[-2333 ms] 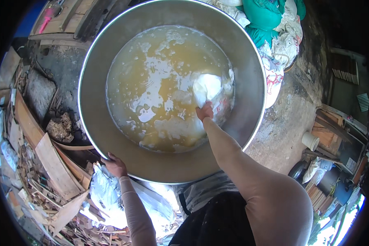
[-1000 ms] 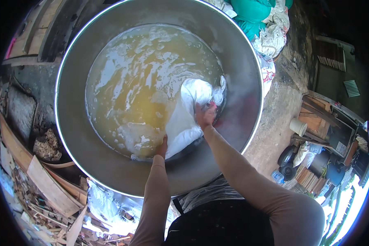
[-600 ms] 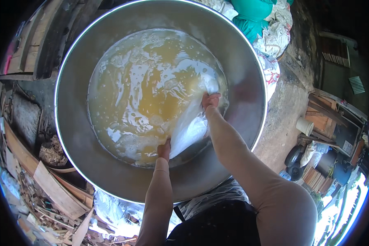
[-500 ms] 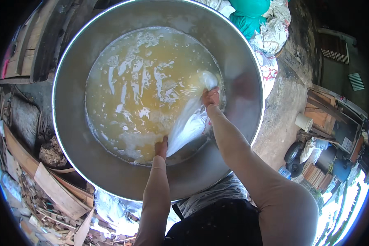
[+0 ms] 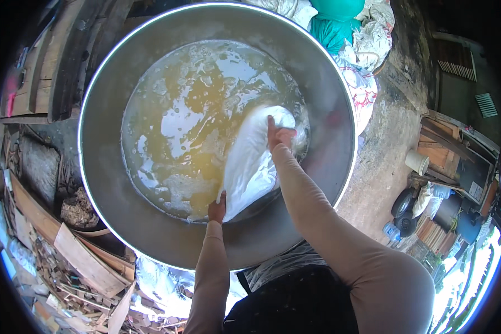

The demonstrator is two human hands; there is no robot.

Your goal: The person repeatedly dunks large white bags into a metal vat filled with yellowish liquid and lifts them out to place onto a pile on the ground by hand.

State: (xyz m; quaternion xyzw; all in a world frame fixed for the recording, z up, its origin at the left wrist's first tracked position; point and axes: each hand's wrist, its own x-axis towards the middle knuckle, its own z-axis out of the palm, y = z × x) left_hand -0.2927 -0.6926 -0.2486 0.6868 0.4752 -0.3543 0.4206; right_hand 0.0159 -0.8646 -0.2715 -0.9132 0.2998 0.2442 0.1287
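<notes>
A large round metal vat (image 5: 103, 145) holds cloudy yellowish liquid (image 5: 197, 106) with foam and bubbles on top. A wet white sack (image 5: 249, 158) lies slanted in its right half, partly out of the liquid and looking puffed up. My left hand (image 5: 217, 209) is closed on the sack's near lower end, by the vat's near wall. Farther off, my right hand (image 5: 279, 135) grips the sack's upper right edge, with its thumb side on the white fabric. Some of its fingers are hidden behind the sack or in the liquid.
Wood scraps (image 5: 89, 300) and planks (image 5: 86, 259) lie at the left, and dark timber (image 5: 67, 61) stands at the far left. White sacks (image 5: 359, 83) and a green bundle (image 5: 334, 33) touch the far right rim. A white bucket (image 5: 417, 161) and black wheels (image 5: 403, 214) stand on the right.
The sack's far part has risen out of the liquid and spread wider, showing more white fabric. My right hand has shifted slightly left and nearer, while my left hand stays almost in place.
</notes>
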